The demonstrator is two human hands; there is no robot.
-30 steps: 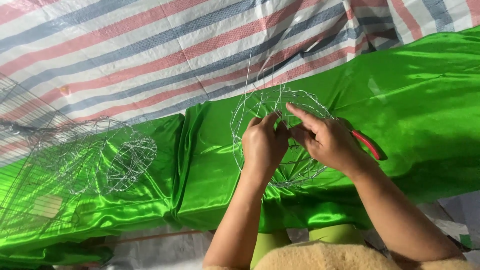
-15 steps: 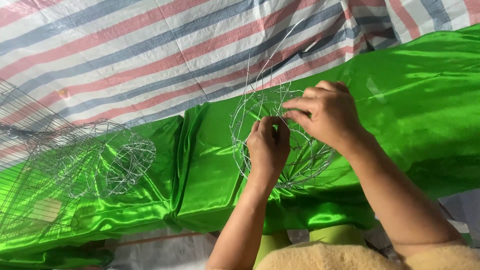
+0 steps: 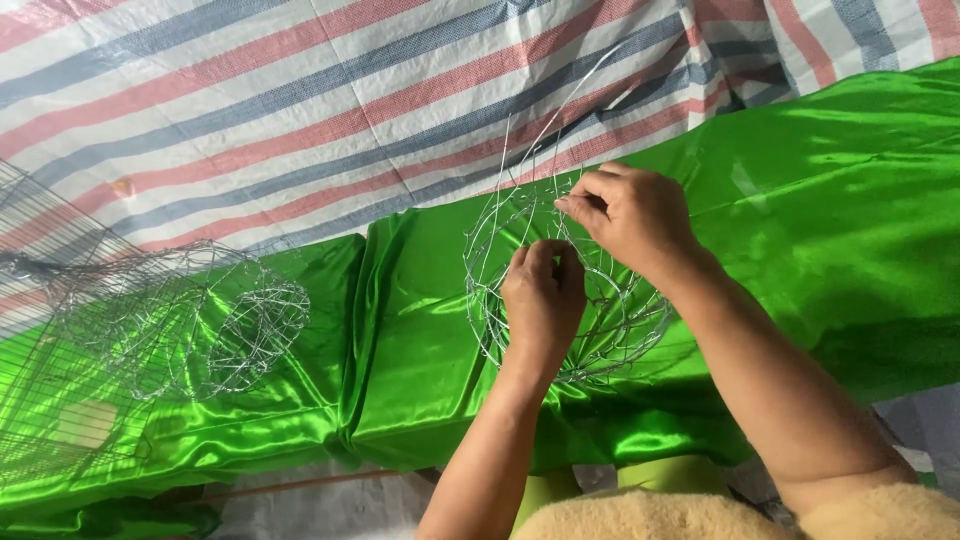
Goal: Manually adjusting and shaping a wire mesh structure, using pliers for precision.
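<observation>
Hands at work on one round wire frame over green satin cloth.

Left hand (image 3: pixel 543 300) lies on the near middle of the wire frame (image 3: pixel 600 330), fingers closed on its strands; right hand (image 3: pixel 630 215), just beyond, pinches a loose wire end at the frame's far rim. The satin cloth (image 3: pixel 830 190) spreads beneath. Left of it, two more wire frames (image 3: pixel 215 310); beyond, one striped tarpaulin (image 3: pixel 300 90).
</observation>
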